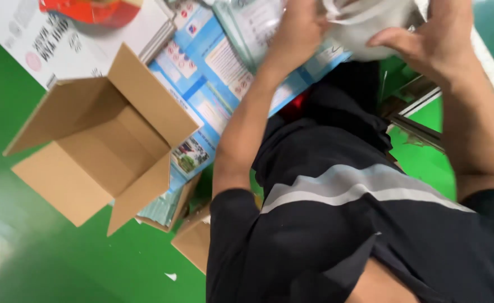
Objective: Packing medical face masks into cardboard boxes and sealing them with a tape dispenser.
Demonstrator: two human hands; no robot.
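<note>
Both hands are up at the far side of the view, working on a pale bag (365, 25) of soft, crumpled plastic held in the air above the floor (62, 264). The left hand (298, 28) has its grip pressed together on the bag's left side, fingers curled into the material. The right hand (429, 47) lies against the bag's right side with its thumb laid across the plastic. Its fingers run out of the picture, so I cannot tell whether that grip is closed or only cupped. What is inside the bag cannot be made out.

Below the bag, a spread of blue printed sheets (213, 84) lies on the green floor, partly under the left forearm. An open cardboard box (106, 146) sits just beside the sheets' left edge, flaps out, and shows nothing inside. A smaller brown carton (193, 241) lies near its lower right corner. At the far left corner, a red thing (92, 10) rests on a white carton (50, 39).

As I judge it, the step in hand is gathering or opening the bag between the two hands. Because the plastic is limp, any further handling calls for both grips to hold firm on opposite sides so that it neither sags nor slips.
</note>
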